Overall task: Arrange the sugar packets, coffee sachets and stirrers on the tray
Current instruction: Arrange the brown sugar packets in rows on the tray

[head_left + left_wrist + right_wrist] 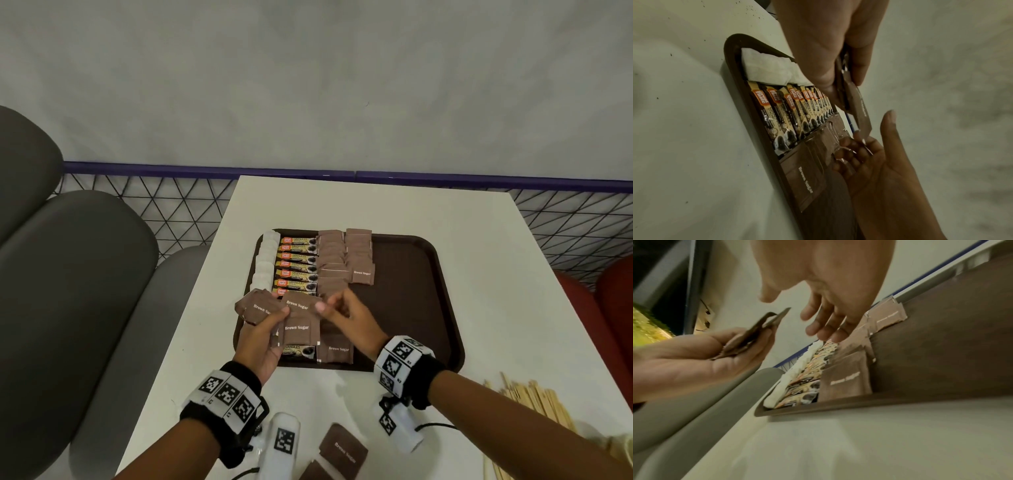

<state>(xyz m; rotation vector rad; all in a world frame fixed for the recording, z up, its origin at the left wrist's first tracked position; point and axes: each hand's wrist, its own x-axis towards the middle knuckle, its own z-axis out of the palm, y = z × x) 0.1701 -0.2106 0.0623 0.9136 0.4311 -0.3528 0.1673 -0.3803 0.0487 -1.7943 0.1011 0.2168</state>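
Observation:
A dark brown tray lies on the white table. On it run columns of white sugar packets, coffee sachets and brown sugar packets. My left hand grips a fanned bunch of brown sugar packets above the tray's near left corner; the wrist views show the same bunch. Just to the right of the bunch, my right hand hovers with relaxed fingers and holds nothing. Wooden stirrers lie on the table at the near right.
Two loose brown sugar packets lie on the table near its front edge. Grey chairs stand to the left, red seats to the right. A wire mesh barrier runs behind the table.

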